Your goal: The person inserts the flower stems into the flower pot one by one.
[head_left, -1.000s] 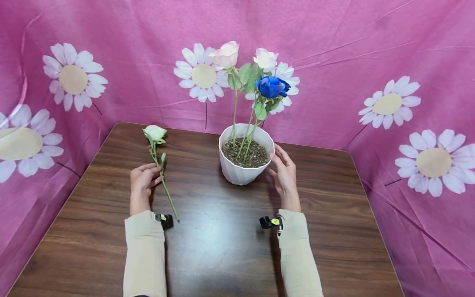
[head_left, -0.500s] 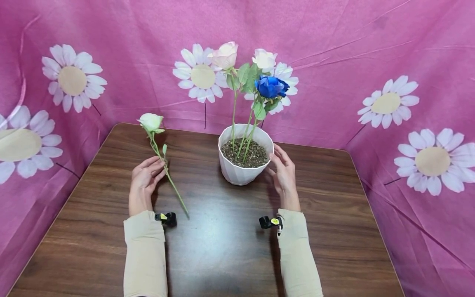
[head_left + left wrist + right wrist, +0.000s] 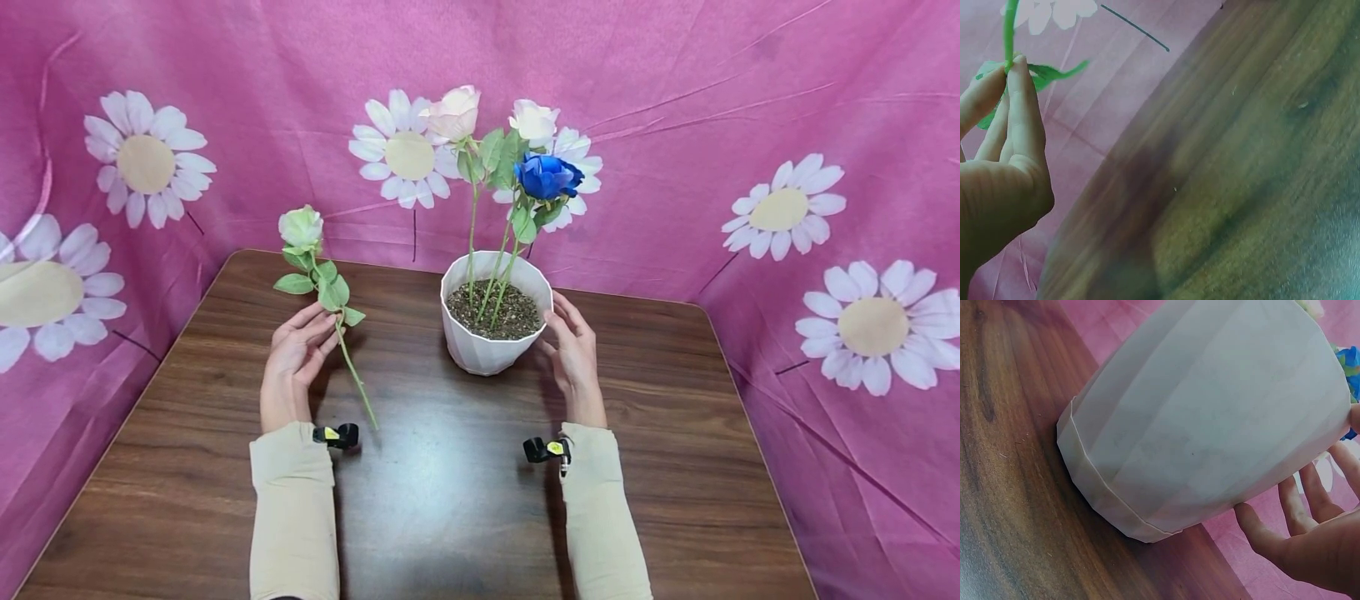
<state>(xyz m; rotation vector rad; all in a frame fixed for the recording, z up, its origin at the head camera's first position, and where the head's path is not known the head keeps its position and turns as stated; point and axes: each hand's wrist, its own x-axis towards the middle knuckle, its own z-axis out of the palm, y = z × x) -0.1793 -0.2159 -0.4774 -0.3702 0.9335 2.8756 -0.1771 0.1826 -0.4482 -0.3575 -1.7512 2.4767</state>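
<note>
My left hand [image 3: 296,362] pinches the stem of a white rose [image 3: 301,227] with greenish petals, between thumb and fingertips. The bloom points up and away, and the stem's lower end slants down to the right above the table. In the left wrist view the green stem [image 3: 1009,31] passes between the fingertips [image 3: 1019,72]. My right hand [image 3: 576,358] rests its spread, fairly straight fingers against the right side of a white faceted flowerpot [image 3: 487,354]. Dark soil [image 3: 517,312] fills the pot, and a pink rose [image 3: 454,113], a whitish rose [image 3: 534,121] and a blue rose [image 3: 550,176] stand in it.
The pot stands on a brown wood-grain table [image 3: 427,517], towards its far edge. A pink cloth [image 3: 645,67] printed with large daisies surrounds the table at the back and sides.
My left hand has lifted the white rose from near the table and turned it, so the bloom is higher and more leaves show. The right hand and pot have stayed in place.
</note>
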